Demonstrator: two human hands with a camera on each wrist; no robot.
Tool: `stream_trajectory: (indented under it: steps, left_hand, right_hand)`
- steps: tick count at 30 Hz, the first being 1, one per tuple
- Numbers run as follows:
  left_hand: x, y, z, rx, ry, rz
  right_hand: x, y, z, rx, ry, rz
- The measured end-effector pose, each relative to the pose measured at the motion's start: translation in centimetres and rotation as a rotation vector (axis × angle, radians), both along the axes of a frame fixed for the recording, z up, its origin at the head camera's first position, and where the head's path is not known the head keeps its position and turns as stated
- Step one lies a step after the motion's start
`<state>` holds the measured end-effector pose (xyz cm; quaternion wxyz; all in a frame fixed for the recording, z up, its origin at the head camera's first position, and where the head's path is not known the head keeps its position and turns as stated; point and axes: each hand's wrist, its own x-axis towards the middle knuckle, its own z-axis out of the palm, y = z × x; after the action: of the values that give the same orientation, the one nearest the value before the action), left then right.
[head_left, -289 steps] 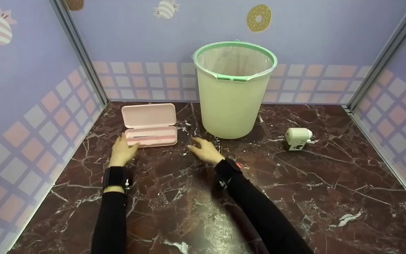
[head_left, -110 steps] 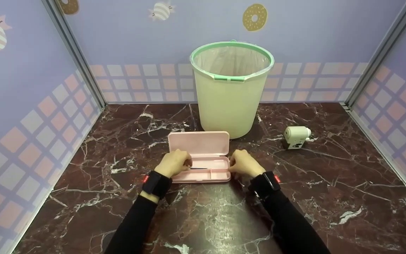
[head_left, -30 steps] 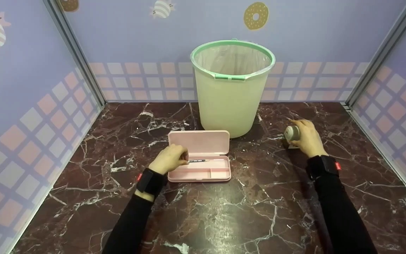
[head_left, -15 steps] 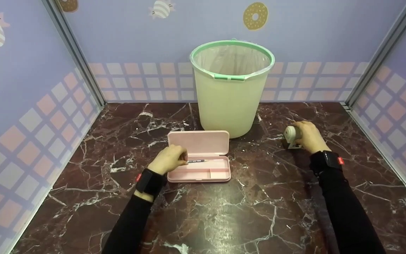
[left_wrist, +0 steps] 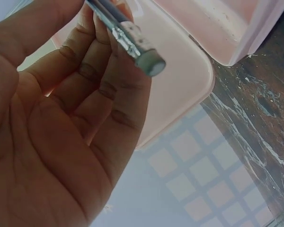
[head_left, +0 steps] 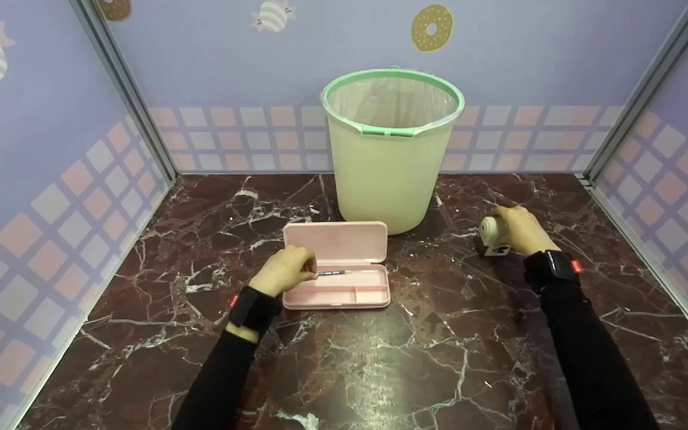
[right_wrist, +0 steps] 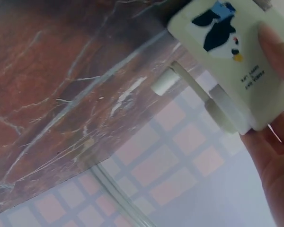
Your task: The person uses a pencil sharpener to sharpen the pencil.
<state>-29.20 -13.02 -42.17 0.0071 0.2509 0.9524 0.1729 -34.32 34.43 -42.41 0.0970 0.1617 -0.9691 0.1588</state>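
Note:
My left hand [head_left: 284, 272] pinches a dark pencil [head_left: 333, 273] over the open pink pencil case [head_left: 337, 243], its sharpened tip pointing right. In the left wrist view the pencil's metal band and worn eraser [left_wrist: 151, 62] face the palm. At the right, my right hand [head_left: 526, 232] grips a pale green pencil sharpener [head_left: 490, 233] from its top and right side. The right wrist view shows a penguin picture on the sharpener [right_wrist: 246, 80] and its crank handle [right_wrist: 191, 84], which the fingers leave free.
A tall pale green bin [head_left: 389, 173] with a clear liner stands behind the pencil case, near the back wall. Patterned walls [head_left: 666, 179] enclose the dark marbled tabletop [head_left: 344, 370] at the back and sides. Small light specks lie on the tabletop.
Since the oldest frame, the pencil case has come right and nearer, the left hand has lifted the pencil, and the right hand has grasped the sharpener. Lately the sharpener has shifted slightly nearer.

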Motion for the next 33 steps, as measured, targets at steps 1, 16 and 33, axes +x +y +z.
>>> stream_trajectory:
  steps: [1,16,33]
  left_hand:
    - [0.0,0.0,0.0,0.001,-0.003,0.002]
    - [0.2,0.1,0.1,0.003,-0.01,0.02]
    - [0.1,0.2,-0.1,-0.045,-0.01,0.05]
  right_hand:
    - [0.1,-0.1,0.1,0.004,0.002,0.006]
    - [2.8,-3.7,-0.1,-0.03,-0.019,-0.013]
    - [6.7,-9.9,-1.2,-0.029,0.178,0.053]
